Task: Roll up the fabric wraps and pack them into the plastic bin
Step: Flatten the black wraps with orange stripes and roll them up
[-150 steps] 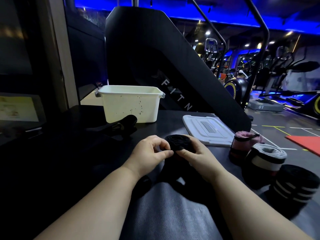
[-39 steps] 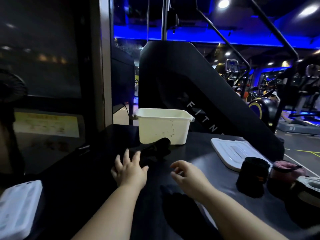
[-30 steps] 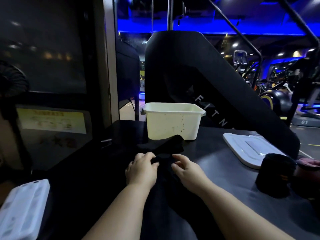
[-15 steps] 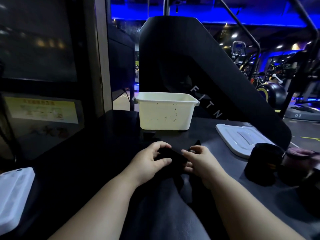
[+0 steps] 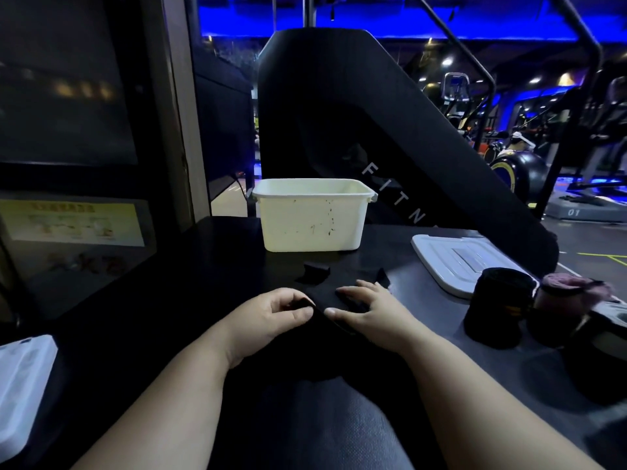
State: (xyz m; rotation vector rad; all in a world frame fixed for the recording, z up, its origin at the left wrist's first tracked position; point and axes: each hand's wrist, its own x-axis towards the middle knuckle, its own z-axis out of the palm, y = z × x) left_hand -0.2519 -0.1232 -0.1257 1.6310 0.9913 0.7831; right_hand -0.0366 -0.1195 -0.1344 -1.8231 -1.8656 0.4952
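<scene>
The head camera gives us a dark table (image 5: 217, 252). Our left hand (image 5: 271, 317) pinches an edge of the black wrap (image 5: 317, 271) between thumb and forefinger. Our right hand (image 5: 371, 310) lies just beside it, fingers spread flat on the same cloth. The wrap lies unrolled between the hands and the white bin (image 5: 312, 215), which stands beyond it.

We judge that the rolling is about to start, and the risk is a crooked first turn. If the pinched edge is not square, the roll will cone and come loose. The flat hand could also let the cloth slide on the smooth top.

Black cloth on a black table hides the wrap's outline, so we cannot tell its length or where it ends near us. The bin's inside is out of sight. At the right a black roll (image 5: 497, 300) and a pink roll (image 5: 563, 293) stand beside a lid (image 5: 454, 256). More rolls are cut off at the frame's edge.
</scene>
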